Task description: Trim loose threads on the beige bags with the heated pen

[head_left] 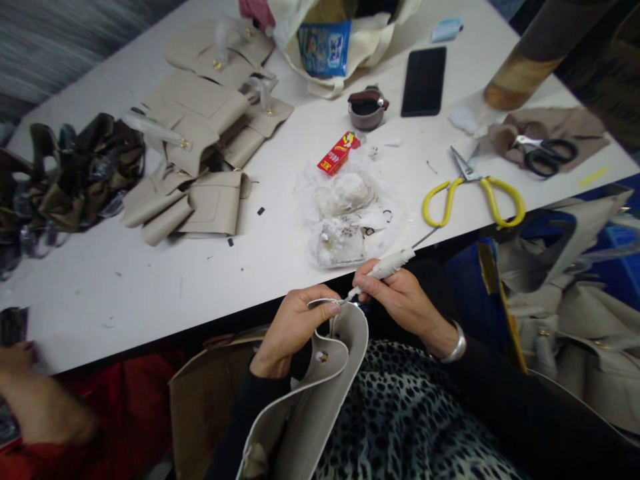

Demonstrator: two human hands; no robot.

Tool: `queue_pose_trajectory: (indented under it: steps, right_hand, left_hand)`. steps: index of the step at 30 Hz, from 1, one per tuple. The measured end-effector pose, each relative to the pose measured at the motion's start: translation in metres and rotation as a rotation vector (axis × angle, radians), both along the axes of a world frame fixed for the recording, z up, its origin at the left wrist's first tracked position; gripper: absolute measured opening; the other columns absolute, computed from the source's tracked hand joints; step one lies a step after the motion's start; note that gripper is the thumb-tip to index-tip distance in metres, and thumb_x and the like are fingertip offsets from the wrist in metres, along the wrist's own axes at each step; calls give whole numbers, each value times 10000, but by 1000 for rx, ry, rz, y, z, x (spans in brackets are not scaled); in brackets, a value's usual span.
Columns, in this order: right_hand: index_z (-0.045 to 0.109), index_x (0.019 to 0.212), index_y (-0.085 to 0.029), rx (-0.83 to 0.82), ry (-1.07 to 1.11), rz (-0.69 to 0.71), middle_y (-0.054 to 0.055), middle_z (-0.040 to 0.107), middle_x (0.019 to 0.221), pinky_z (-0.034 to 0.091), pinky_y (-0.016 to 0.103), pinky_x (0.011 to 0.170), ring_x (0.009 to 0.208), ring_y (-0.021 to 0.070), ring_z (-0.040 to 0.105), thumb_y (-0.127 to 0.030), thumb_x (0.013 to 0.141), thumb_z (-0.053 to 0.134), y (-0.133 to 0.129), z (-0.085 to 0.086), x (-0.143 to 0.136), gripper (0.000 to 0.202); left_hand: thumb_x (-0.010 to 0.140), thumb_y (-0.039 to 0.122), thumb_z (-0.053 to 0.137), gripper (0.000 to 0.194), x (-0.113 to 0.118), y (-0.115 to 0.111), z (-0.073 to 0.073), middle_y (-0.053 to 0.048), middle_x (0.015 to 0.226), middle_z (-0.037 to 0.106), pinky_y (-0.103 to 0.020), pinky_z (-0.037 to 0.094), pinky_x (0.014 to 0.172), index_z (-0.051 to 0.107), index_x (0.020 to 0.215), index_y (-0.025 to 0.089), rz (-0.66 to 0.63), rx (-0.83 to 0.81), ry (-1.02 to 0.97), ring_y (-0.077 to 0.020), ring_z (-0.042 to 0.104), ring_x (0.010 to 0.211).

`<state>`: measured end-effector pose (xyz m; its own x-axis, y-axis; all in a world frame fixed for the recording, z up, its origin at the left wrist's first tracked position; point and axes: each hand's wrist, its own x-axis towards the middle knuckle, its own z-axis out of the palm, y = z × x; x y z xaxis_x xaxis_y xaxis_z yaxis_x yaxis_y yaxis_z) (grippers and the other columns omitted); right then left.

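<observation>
My left hand (295, 327) pinches the upper edge of a light beige bag piece (325, 393), which hangs open over my lap and shows a small metal stud. Close to its right, my right hand (400, 297) is wrapped round a white-handled tool (387, 265), its tip at the bag edge beside my left fingertips. A thin metal rod sticks out of the handle's far end toward the yellow-handled scissors. What the tip touches is too small to make out.
Yellow-handled scissors (470, 177), black-handled scissors (547, 153), a phone (424, 81) and a red box (339, 153) lie on the white table (150, 287). Beige bags (213, 203) are piled left, more (590, 320) at right. Another person's arm (45, 407) is at lower left.
</observation>
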<state>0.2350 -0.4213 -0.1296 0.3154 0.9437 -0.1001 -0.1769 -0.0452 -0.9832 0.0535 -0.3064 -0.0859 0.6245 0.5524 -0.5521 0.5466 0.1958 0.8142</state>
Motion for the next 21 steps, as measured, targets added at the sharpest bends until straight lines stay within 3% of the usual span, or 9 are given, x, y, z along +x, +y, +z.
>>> queue_pose_trajectory:
  steps: [7, 12, 15, 18, 21]
  right_hand:
    - [722, 898, -197, 15, 38, 46, 1, 698, 807, 570, 283, 700, 715, 150, 670, -509, 1018, 680, 4, -1, 1, 337]
    - [739, 916, -201, 88, -4, 150, -2, 715, 820, 570, 280, 727, 757, 154, 680, -466, 1019, 700, -1, 11, 14, 287]
    - [755, 983, -217, 231, -235, 313, 16, 758, 940, 561, 306, 813, 859, 168, 695, -383, 1052, 676, -14, 26, 29, 196]
    - [739, 1042, -213, 381, -643, 493, 39, 753, 995, 526, 329, 842, 932, 187, 666, -267, 1095, 592, -30, 42, 36, 165]
    - [714, 972, -180, 452, -1041, 520, 65, 727, 946, 494, 343, 782, 930, 216, 631, -156, 1089, 535, -45, 53, 29, 215]
  left_hand:
    - [804, 305, 774, 146, 1, -7, -3, -14, 761, 687, -277, 437, 730, 754, 792, 161, 46, -23, -17, -165, 570, 731]
    - [792, 335, 811, 203, 0, -15, -9, 6, 714, 634, -262, 399, 672, 720, 794, 154, 115, -110, -103, -137, 513, 668]
    - [777, 330, 826, 212, -1, -19, -12, -1, 697, 631, -261, 388, 657, 719, 775, 146, 116, -173, -138, -134, 512, 654]
    - [744, 336, 847, 233, 0, -23, -13, -11, 700, 636, -263, 383, 648, 721, 770, 141, 128, -213, -157, -139, 521, 650]
    - [720, 357, 866, 273, 2, -28, -12, -4, 673, 612, -260, 360, 620, 706, 758, 139, 150, -220, -178, -129, 488, 619]
